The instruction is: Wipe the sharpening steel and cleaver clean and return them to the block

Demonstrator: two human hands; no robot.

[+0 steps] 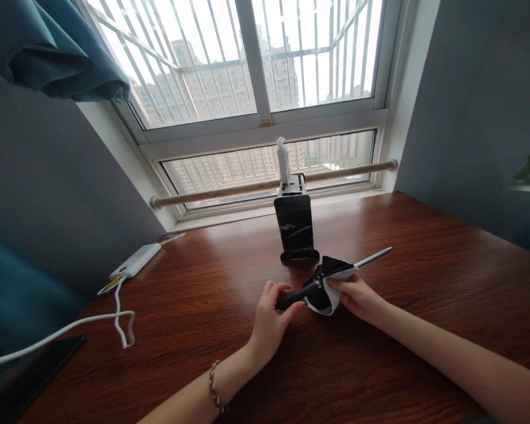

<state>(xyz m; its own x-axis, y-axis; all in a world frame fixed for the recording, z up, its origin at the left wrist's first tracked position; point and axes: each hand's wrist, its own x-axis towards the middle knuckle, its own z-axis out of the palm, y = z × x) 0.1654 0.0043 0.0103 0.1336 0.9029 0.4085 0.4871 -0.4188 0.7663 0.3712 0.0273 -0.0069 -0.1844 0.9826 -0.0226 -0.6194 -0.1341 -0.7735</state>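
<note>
My left hand [269, 321] is closed round the black handle of a sharpening steel [375, 257], whose thin grey rod points up and to the right. A black-and-white cloth [329, 297] is wrapped about the rod just past the handle and hides part of it. My right hand [357, 297] pinches this cloth against the rod, thumb and fingers closed. Both hands are just above the brown wooden table. Beyond them stands a black knife block [295, 227] with a slotted top, and a white-wrapped piece [282, 160] sticks up from it.
At the left of the table [194, 353] lies a white power strip [136, 260] with a white cable [57, 334] looping from it. A dark flat panel [35, 377] sits at the lower left edge. A wooden rail [229, 193] crosses the window behind.
</note>
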